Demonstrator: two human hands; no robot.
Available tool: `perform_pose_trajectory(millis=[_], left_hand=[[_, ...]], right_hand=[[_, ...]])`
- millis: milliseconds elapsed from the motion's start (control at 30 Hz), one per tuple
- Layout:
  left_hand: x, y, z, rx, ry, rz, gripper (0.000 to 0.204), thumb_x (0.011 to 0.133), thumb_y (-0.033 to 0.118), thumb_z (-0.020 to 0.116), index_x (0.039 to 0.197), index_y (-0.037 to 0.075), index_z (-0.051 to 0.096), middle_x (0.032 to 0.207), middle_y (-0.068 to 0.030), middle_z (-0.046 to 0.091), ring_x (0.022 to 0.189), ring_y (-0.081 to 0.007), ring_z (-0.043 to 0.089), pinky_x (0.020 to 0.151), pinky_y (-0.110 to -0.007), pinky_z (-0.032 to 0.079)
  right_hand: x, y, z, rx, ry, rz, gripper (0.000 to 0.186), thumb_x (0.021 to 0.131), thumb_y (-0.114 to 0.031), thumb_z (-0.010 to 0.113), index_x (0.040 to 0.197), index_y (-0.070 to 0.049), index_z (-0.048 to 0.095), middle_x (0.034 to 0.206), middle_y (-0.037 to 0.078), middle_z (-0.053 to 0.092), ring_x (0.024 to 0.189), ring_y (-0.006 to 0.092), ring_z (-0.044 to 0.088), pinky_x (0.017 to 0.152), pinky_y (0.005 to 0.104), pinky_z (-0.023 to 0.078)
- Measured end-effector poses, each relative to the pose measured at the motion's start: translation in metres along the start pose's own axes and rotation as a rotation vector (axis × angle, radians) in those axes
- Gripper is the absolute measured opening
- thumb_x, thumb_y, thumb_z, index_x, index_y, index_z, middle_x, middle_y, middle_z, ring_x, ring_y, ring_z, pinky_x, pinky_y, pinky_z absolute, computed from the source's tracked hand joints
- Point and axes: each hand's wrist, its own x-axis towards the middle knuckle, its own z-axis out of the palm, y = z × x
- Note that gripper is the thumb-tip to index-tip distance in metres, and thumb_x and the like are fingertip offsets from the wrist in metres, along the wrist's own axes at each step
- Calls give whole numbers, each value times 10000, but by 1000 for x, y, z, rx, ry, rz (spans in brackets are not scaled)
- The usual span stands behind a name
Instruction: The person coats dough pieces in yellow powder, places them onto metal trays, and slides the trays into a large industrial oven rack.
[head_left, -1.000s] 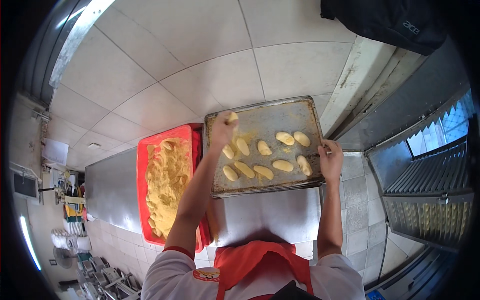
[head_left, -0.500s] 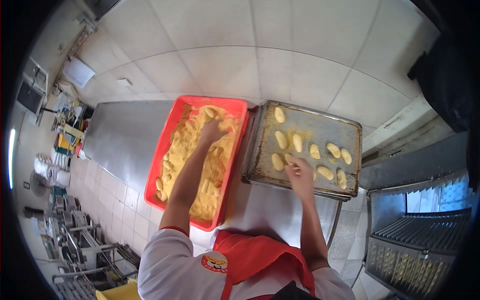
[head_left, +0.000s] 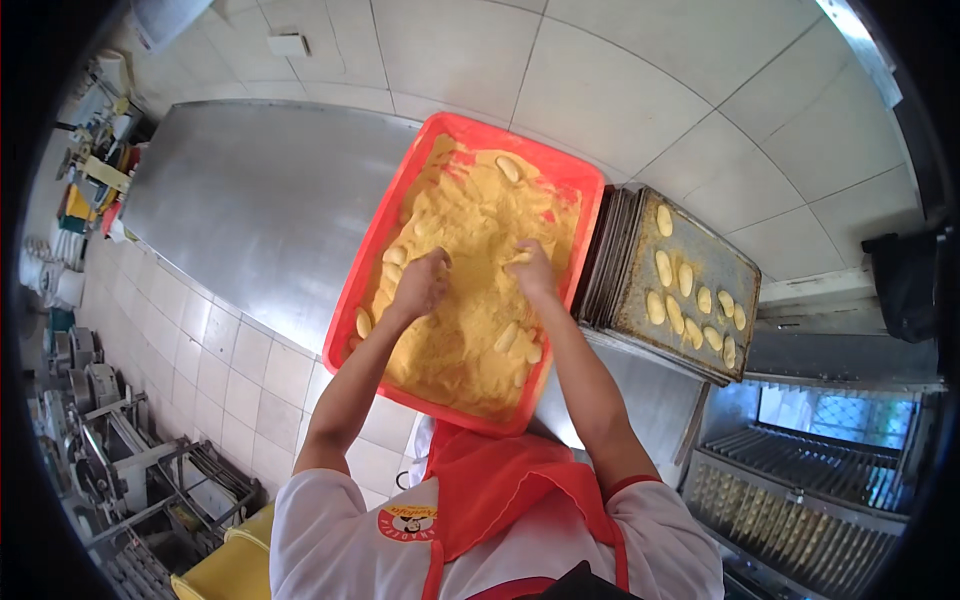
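A shallow red plastic tub holds a bed of yellow crumbs with several oval dough pieces lying in it. Over the middle of the crumbs, my left hand has its fingers curled; what lies inside them, if anything, is hidden. To its right, my right hand pinches a yellow, crumb-coated dough piece, partly covered by the fingers. More dough pieces rest near my right wrist, and others line the tub's left side.
Right of the tub, a stack of dark baking trays carries several coated dough pieces on its top tray. A steel table runs to the left. At the lower right stands a rack of filled trays. A tiled wall closes the far side.
My right hand has left the top baking tray and come over to the red tub. My left hand has drawn back from the tub's far end toward its middle. The view has shifted right.
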Motion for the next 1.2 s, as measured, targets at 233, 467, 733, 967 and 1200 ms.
perform_pose_trajectory(millis=[233,467,733,967,1200], left_hand=[[-56,70,53,320,-489,103,294,819,291,630,1002,61,635,940,-172,671,909,-330,659,782,-428,528],[-60,28,34,52,-281,72,278,777,227,674,990,51,651,966,-155,660,870,-318,660,765,-428,525],[-63,-30,-23,-1154,-331,-320,301,822,96,676,1100,37,576,854,-42,620,717,-113,579,577,-248,458],[-70,-16,17,-1123,-121,-404,239,869,166,679,1048,44,579,800,-6,615,639,-71,541,521,-209,407],[-44,87,68,-829,-102,-272,280,848,205,691,1071,62,600,723,26,597,554,-34,499,480,-186,370]], right_hand=[[-73,-24,-41,-355,30,-71,237,799,-168,590,956,0,643,998,228,658,914,370,641,805,425,505],[-127,-45,-11,-787,-281,231,236,792,-166,593,962,-13,649,989,274,633,958,388,628,828,456,510],[-150,-29,16,-701,-188,162,202,783,-107,563,937,14,612,966,248,634,974,381,624,780,487,515],[-172,-19,23,-593,-315,-134,421,768,-123,634,1157,12,544,980,239,631,968,350,632,781,419,519],[-143,21,-94,221,-180,-87,432,788,-204,711,1172,-65,571,1005,98,624,939,229,597,818,331,474]])
